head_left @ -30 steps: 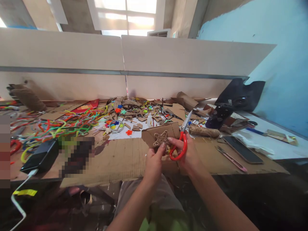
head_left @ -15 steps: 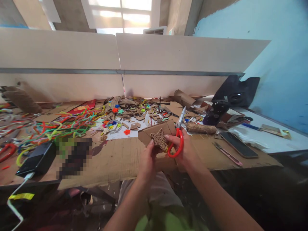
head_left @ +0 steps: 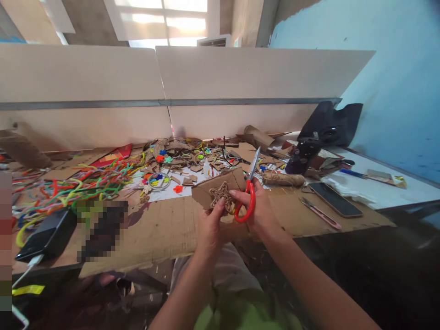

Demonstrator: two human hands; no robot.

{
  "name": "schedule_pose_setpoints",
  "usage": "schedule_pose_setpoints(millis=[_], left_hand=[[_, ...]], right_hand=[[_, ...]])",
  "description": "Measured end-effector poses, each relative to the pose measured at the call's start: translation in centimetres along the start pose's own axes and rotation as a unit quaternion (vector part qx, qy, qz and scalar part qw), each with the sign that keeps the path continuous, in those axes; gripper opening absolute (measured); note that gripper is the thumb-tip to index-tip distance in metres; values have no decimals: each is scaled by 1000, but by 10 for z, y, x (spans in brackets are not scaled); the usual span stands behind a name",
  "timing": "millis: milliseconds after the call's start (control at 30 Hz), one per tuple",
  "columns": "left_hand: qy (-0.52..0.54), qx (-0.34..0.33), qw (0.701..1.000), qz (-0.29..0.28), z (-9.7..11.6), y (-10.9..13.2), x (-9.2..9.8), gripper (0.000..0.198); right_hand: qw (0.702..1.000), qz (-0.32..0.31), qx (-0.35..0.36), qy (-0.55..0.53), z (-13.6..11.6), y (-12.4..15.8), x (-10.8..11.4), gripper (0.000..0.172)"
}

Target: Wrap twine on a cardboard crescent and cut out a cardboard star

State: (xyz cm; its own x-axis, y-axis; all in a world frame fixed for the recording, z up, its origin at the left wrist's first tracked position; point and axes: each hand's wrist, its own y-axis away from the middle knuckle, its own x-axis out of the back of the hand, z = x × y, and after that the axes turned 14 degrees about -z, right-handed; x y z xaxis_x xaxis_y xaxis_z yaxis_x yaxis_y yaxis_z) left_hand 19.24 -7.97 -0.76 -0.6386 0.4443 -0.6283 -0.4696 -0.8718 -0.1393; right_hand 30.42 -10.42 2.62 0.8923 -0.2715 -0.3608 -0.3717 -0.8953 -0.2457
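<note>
A star made of brown twine (head_left: 220, 194) lies against a piece of cardboard (head_left: 202, 189), held up over the table's front edge. My left hand (head_left: 209, 224) is closed on the cardboard, its thumb pressed onto the star's lower part. In my right hand (head_left: 258, 208) are red-handled scissors (head_left: 248, 197), blades pointing up and away from me. The right thumb reaches across to the star's right side. Some right fingers are hidden behind the handles and cardboard.
A cardboard sheet (head_left: 161, 233) covers the table front. Colourful pipe cleaners (head_left: 89, 183) and a black power bank (head_left: 48, 233) are left. Scraps and a glue bottle (head_left: 206, 168) lie behind my hands. Right are a twine roll (head_left: 283, 179), a pink-handled tool (head_left: 321, 214) and a phone (head_left: 336, 200).
The camera view has turned a little, so most things sit further left. My left thumb has moved from the star's left edge onto its lower middle. The scissors stay in my right hand.
</note>
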Motion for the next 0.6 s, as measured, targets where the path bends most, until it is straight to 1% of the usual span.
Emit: schedule_pose_setpoints(millis=[133, 233, 333, 433, 500, 600], left_hand=[[8, -8, 999, 37, -5, -5, -3, 43], [20, -14, 998, 56, -5, -7, -8, 36], [29, -21, 998, 61, -3, -8, -11, 32], [48, -21, 996, 66, 1, -8, -12, 36], [62, -10, 996, 67, 4, -8, -13, 34], [69, 2, 995, 73, 6, -8, -13, 32]], right_hand=[[1000, -3, 2, 14, -1, 1, -1, 52], [1000, -8, -5, 17, -1, 3, -2, 52], [1000, -13, 4, 25, 1, 3, 0, 51], [999, -29, 9, 25, 3, 3, 4, 50], [999, -45, 2, 9, 3, 4, 7, 50], [998, -51, -19, -16, -1, 5, 10, 56]])
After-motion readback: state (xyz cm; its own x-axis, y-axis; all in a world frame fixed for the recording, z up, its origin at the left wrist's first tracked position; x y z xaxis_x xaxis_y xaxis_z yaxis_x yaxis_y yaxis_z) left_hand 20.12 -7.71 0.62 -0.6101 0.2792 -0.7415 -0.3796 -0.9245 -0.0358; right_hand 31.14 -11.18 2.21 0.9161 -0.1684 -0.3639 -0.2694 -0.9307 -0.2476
